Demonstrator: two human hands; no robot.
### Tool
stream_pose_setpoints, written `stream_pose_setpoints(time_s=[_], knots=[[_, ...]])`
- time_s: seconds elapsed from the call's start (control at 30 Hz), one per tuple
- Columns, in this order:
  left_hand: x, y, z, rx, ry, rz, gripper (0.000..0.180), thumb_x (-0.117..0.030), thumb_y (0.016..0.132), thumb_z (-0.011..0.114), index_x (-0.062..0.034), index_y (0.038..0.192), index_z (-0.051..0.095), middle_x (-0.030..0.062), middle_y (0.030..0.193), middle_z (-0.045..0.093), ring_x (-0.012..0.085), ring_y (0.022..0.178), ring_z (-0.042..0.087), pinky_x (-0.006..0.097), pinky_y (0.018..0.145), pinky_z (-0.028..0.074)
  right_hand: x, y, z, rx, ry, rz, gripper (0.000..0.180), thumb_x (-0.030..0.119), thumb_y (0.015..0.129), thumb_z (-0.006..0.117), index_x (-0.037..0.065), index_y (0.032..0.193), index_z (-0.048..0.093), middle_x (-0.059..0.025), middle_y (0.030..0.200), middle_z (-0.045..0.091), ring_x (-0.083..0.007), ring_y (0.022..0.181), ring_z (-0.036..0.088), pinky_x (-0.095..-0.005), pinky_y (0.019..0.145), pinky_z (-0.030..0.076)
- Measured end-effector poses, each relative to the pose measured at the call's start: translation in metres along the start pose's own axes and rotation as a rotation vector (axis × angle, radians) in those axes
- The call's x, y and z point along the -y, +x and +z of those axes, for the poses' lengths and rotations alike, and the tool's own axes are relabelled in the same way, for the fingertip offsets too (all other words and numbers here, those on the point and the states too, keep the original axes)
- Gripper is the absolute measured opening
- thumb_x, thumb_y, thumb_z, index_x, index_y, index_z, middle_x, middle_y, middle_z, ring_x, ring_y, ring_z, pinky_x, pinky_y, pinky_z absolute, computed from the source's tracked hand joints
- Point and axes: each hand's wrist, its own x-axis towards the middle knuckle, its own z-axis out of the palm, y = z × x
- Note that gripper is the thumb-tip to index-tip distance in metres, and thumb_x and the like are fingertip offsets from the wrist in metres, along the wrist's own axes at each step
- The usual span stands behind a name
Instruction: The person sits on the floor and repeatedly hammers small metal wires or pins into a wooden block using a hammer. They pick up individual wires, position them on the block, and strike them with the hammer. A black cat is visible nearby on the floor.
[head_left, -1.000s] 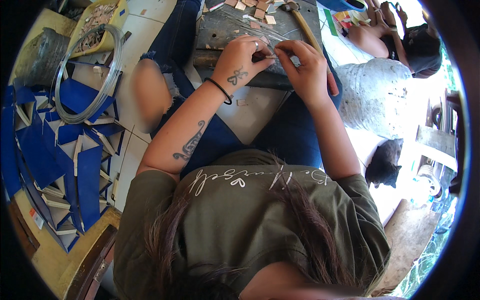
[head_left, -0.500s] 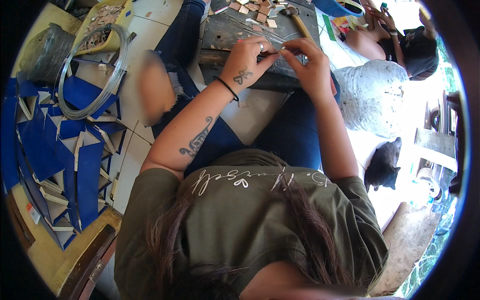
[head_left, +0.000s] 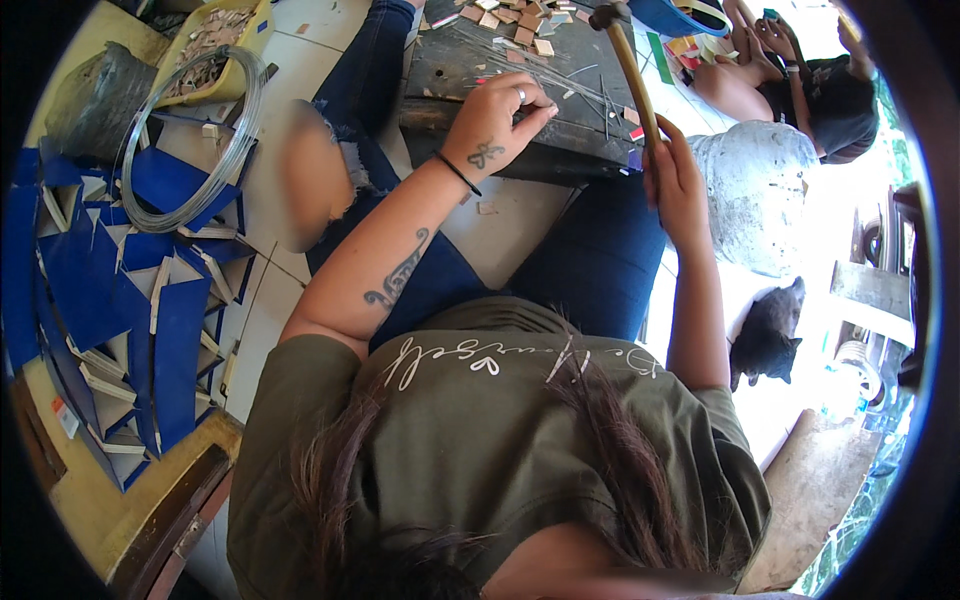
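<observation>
My right hand (head_left: 680, 188) is wrapped round the wooden handle of a hammer (head_left: 636, 85). The hammer stands raised at the right edge of a dark wooden work block (head_left: 440, 75), its head pointing away from me. At the block's near edge, my left hand (head_left: 497, 122) is closed in a pinch, thumb against forefinger. What it holds is too small to make out; only a pale speck shows at the fingertips. Just beyond that hand, thin metal wires (head_left: 575, 82) lie across the block. Small square wooden pieces (head_left: 524, 36) are heaped at its far side.
Blue folded panels (head_left: 90, 270) are piled at my left, with a wire coil (head_left: 128, 170) and a yellow tub of wood pieces (head_left: 262, 35) behind. A wrapped whitish drum (head_left: 755, 190) stands right, a dark cat (head_left: 766, 335) nearer. Another person (head_left: 835, 105) sits at the far right.
My right hand has left the left hand's fingertips, moved right and picked up the hammer that lay on the block. My left hand has stayed nearly in place, still pinching.
</observation>
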Motion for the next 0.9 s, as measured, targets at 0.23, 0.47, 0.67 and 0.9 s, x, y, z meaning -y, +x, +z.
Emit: stream_pose_setpoints(time_s=[0.23, 0.47, 0.67, 0.9], knots=[[0.0, -0.002, 0.003, -0.006, 0.026, 0.015, 0.008, -0.008, 0.08, 0.068, 0.0001, 0.079, 0.066, 0.0107, 0.083, 0.065, 0.0262, 0.081, 0.064, 0.032, 0.074, 0.049, 0.042, -0.09, -0.017, 0.046, 0.016, -0.026, 0.04, 0.009, 0.099, 0.04, 0.014, 0.138, 0.045, -0.0045, 0.073, 0.053, -0.0065, 0.05, 0.049, -0.0236, 0.05, 0.044], [0.0, -0.003, 0.003, 0.017, 0.004, 0.003, 0.008, -0.008, 0.081, 0.067, 0.0002, 0.08, 0.066, 0.0103, 0.082, 0.064, 0.0259, 0.081, 0.063, 0.032, 0.073, 0.049, 0.059, -0.101, -0.012, -0.052, -0.363, -0.256, 0.046, 0.003, 0.094, 0.048, 0.016, 0.138, 0.047, -0.0133, 0.082, 0.06, -0.0225, 0.066, 0.06, -0.0352, 0.063, 0.049], [0.0, -0.002, 0.003, -0.008, 0.022, 0.066, 0.009, -0.008, 0.081, 0.066, 0.0001, 0.079, 0.064, 0.0098, 0.08, 0.063, 0.026, 0.076, 0.062, 0.033, 0.07, 0.048, 0.058, -0.102, -0.007, -0.11, -0.313, -0.344, 0.049, 0.0, 0.092, 0.05, 0.017, 0.137, 0.047, -0.0164, 0.086, 0.061, -0.0277, 0.07, 0.062, -0.0362, 0.066, 0.049], [0.002, -0.003, 0.003, 0.029, 0.021, 0.031, 0.01, -0.009, 0.08, 0.067, 0.0003, 0.077, 0.063, 0.0098, 0.078, 0.062, 0.0268, 0.075, 0.062, 0.033, 0.069, 0.048, 0.056, -0.103, -0.006, -0.102, -0.273, -0.327, 0.046, 0.002, 0.093, 0.049, 0.016, 0.137, 0.048, -0.0164, 0.086, 0.062, -0.0254, 0.069, 0.062, -0.0357, 0.067, 0.049]])
